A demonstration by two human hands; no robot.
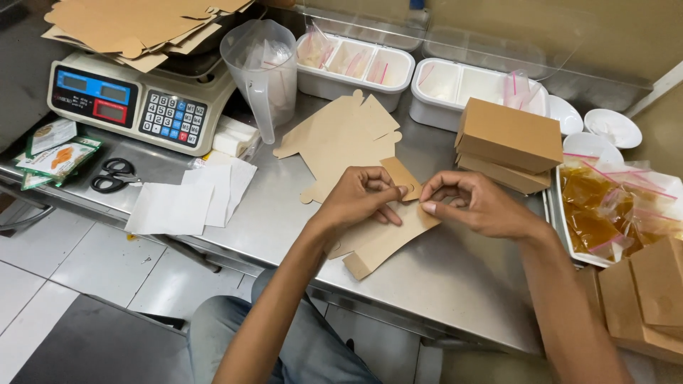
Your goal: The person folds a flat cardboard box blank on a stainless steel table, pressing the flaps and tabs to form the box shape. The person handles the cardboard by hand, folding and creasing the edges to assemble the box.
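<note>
Hands meet over a steel bench (455, 277): the left hand (359, 195) and right hand (473, 203) both pinch a flat brown cardboard box blank (388, 238), folding its tab. More blanks (341, 139) lie just behind, finished boxes (509, 142) stacked at right, a weighing scale (135, 99) at left.
</note>
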